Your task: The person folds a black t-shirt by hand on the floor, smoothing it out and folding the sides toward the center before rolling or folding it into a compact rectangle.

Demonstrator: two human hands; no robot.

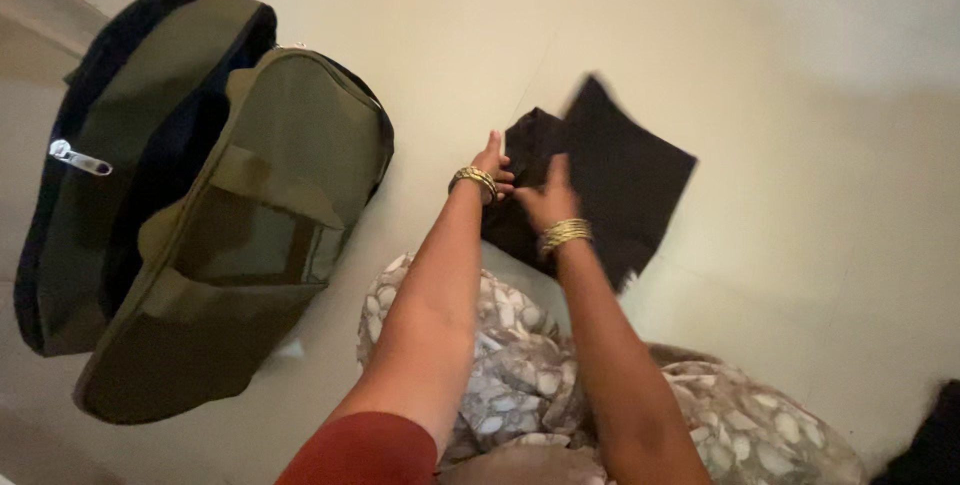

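Observation:
A dark brown folded cloth [625,180] lies flat on the pale floor [800,95] ahead of me. My left hand [493,167] grips the cloth's left edge with curled fingers. Lying on the near left part of the same cloth, my right hand [548,197] has its fingers spread. Both wrists carry gold bangles. My knees are covered by a patterned grey and white garment [520,365].
An open olive green bag with dark lining [270,205] lies on the floor at the left, its flap thrown back and a metal zip pull [78,157] showing. Something dark [930,445] sits at the bottom right corner.

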